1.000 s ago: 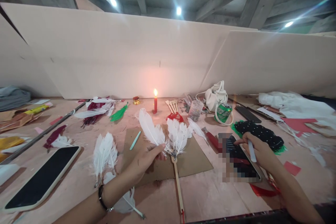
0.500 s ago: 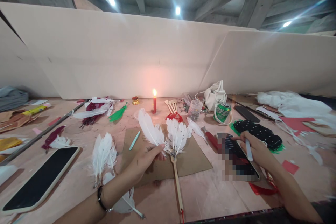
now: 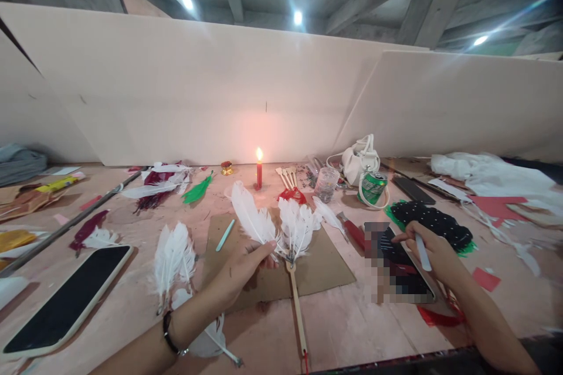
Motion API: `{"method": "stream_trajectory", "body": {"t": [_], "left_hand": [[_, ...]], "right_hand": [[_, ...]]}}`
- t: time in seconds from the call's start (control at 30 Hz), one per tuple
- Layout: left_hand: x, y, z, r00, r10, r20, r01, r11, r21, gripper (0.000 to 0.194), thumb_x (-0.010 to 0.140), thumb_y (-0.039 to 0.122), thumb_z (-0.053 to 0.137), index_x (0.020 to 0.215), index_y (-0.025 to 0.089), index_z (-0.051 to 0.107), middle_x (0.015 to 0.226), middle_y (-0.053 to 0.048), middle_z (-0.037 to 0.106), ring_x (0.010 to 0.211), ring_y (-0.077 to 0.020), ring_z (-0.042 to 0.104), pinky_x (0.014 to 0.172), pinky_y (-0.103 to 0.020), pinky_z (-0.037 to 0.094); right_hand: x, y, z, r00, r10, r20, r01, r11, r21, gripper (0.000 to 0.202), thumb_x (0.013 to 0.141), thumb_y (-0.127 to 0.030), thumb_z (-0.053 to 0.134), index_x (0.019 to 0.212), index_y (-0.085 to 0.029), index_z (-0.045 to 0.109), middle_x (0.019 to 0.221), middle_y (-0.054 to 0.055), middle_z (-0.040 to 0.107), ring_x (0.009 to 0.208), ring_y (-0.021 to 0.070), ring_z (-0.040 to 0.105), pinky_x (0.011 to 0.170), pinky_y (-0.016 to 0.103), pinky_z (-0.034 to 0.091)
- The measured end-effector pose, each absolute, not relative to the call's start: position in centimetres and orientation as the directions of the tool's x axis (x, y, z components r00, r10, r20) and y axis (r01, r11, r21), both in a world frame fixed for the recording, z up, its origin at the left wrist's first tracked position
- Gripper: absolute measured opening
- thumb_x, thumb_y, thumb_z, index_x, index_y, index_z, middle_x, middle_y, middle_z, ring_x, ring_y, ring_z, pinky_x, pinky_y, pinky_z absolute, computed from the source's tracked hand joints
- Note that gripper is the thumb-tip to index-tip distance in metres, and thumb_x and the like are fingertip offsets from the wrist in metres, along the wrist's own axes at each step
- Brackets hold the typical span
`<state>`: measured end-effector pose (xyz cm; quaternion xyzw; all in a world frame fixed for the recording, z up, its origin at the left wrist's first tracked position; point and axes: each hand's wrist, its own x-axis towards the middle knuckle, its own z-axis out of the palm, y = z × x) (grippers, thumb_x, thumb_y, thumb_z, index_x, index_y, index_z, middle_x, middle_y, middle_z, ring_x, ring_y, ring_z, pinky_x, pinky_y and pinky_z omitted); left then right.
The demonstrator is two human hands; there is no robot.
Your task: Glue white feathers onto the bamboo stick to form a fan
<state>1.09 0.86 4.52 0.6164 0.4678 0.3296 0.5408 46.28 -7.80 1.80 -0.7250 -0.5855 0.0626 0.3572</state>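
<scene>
My left hand [image 3: 248,263] pinches the base of a white feather [image 3: 250,214]. It is beside a small fan of white feathers [image 3: 297,225] on a pale wooden handle [image 3: 295,304], lying partly over brown cardboard [image 3: 325,275]. My right hand [image 3: 435,252] holds a thin, flat, pale tool [image 3: 423,255]; its exact kind is unclear. The index finger of that hand points over a phone [image 3: 413,281] whose screen is partly pixelated. More white feathers [image 3: 175,255] lie left of the cardboard, and a mint-green stick [image 3: 225,235] rests on it.
A lit red candle [image 3: 259,173] stands behind the cardboard. Right of it are small wooden handles [image 3: 288,176], a clear cup [image 3: 326,184], a green can [image 3: 373,187] and a white bag [image 3: 360,161]. Another phone [image 3: 70,299] lies at left, and a red-handled tool [image 3: 354,231] near the cardboard.
My right index finger and the pale tool have shifted slightly to the right over the phone. My left hand and the feather stay in place.
</scene>
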Motion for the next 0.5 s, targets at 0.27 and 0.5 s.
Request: {"method": "stream_trajectory", "body": {"t": [0.27, 0.5], "left_hand": [[1.0, 1.2, 3.7, 0.352, 0.932, -0.085, 0.203, 0.012, 0.979, 0.062, 0.082, 0.079, 0.068, 0.065, 0.019, 0.070, 0.073, -0.007, 0.069, 0.066, -0.0189, 0.061, 0.058, -0.029, 0.039], [1.0, 1.0, 4.0, 0.349, 0.929, -0.125, 0.211, 0.052, 0.976, 0.063, 0.081, 0.080, 0.068, 0.067, 0.019, 0.071, 0.068, -0.004, 0.066, 0.060, -0.0169, 0.058, 0.055, -0.029, 0.036]], "right_hand": [[47.5, -7.2, 0.6, 0.298, 0.903, 0.310, 0.786, -0.049, -0.616, 0.019, 0.085, -0.043, 0.054, 0.082, -0.031, 0.039, 0.099, 0.011, 0.083, 0.100, 0.0339, 0.078, 0.083, 0.042, 0.052], [48.7, -7.0, -0.3, 0.278, 0.908, 0.313, 0.811, -0.048, -0.584, 0.019, 0.085, -0.042, 0.059, 0.084, -0.032, 0.044, 0.108, 0.011, 0.084, 0.095, 0.0353, 0.077, 0.084, 0.048, 0.055]]}}
